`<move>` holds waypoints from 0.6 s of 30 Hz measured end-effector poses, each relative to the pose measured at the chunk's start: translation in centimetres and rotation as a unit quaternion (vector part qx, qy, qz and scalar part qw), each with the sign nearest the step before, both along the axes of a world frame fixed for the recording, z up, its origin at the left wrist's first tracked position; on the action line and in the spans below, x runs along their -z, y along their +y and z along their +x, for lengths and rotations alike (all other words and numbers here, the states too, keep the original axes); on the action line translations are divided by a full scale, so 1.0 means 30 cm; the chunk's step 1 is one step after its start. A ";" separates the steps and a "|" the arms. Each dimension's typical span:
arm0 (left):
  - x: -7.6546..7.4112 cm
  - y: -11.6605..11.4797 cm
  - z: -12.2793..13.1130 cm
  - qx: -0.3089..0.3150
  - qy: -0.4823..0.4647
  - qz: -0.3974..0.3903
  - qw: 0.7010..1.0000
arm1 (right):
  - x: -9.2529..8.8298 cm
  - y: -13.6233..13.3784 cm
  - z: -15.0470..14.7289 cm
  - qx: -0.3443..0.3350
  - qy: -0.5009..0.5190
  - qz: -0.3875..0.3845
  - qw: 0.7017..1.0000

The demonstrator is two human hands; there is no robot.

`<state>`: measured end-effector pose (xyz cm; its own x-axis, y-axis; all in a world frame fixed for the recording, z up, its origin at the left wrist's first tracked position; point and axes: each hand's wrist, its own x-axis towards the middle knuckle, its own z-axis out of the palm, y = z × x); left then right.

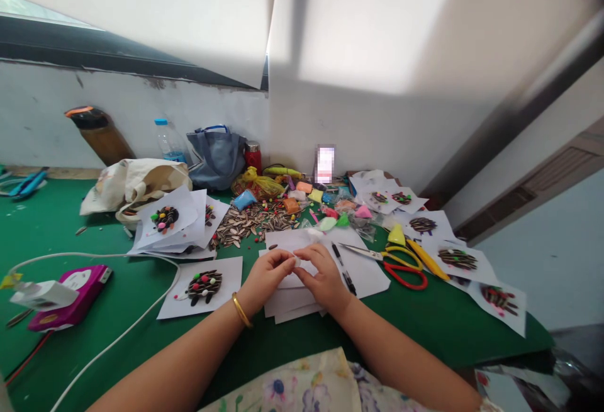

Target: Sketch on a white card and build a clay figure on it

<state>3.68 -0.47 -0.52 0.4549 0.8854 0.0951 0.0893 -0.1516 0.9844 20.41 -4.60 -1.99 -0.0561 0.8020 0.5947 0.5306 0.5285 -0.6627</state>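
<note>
My left hand [268, 278] and my right hand [326, 277] meet above a stack of white paper [285, 302]. Pinched between the fingertips of both is a small white lump [297, 261], which looks like soft modelling clay. A black pen [344, 268] lies on the paper just right of my right hand. Left of my left hand is a white sheet [172, 306] bearing a hedgehog-like figure of dark seeds [205, 286] with coloured dots. Beyond my hands, sunflower seeds [245, 226] are heaped near several small packets of coloured clay [342, 220].
Red-and-yellow scissors [406, 276] and a yellow utility knife [427, 260] lie to the right. Finished-looking seed pictures [457, 259] line the right edge; more are stacked left [165, 218]. A white cable [127, 330] crosses the green table near a purple power strip [78, 299].
</note>
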 end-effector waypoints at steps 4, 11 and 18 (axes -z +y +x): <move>-0.009 -0.007 -0.001 0.015 -0.006 -0.020 1.000 | -0.005 -0.003 -0.001 -0.012 0.003 -0.004 1.000; 0.001 -0.003 -0.005 0.035 0.029 -0.022 0.999 | 0.006 -0.002 -0.004 -0.016 -0.005 0.007 1.000; -0.003 0.000 -0.009 0.034 0.022 -0.034 0.999 | 0.003 -0.003 -0.004 -0.027 -0.004 0.002 1.000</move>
<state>3.41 -0.47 -0.44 0.5170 0.8558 0.0151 0.1247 -0.0928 0.9878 20.29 -4.68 -2.07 -0.1051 0.7955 0.5968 0.5067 0.5592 -0.6561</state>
